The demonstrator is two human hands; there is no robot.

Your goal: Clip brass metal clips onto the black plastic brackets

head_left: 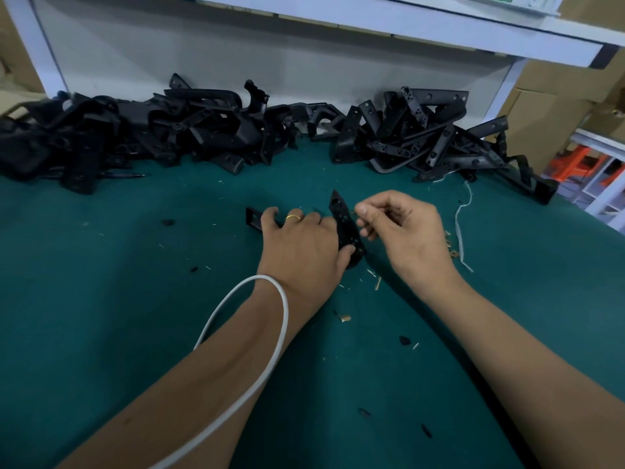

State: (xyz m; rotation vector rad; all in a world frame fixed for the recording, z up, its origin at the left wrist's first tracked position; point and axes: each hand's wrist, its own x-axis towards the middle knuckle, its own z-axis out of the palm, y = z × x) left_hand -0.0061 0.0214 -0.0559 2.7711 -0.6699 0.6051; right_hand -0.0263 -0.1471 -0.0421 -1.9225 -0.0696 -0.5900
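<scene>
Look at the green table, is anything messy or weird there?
Yes. Small pale slivers and scraps are scattered over the green mat near both hands, like offcuts. A loose white string trails beside the right hand. The black brackets at the back lie in tangled heaps, not stacked.

One head-worn wide-angle camera looks forward and down, close over the green bench (pixel 101 299).

I work at a green table (pixel 101 299) under a white shelf (pixel 406 25); cardboard boxes (pixel 554 106) stand at my right.
</scene>
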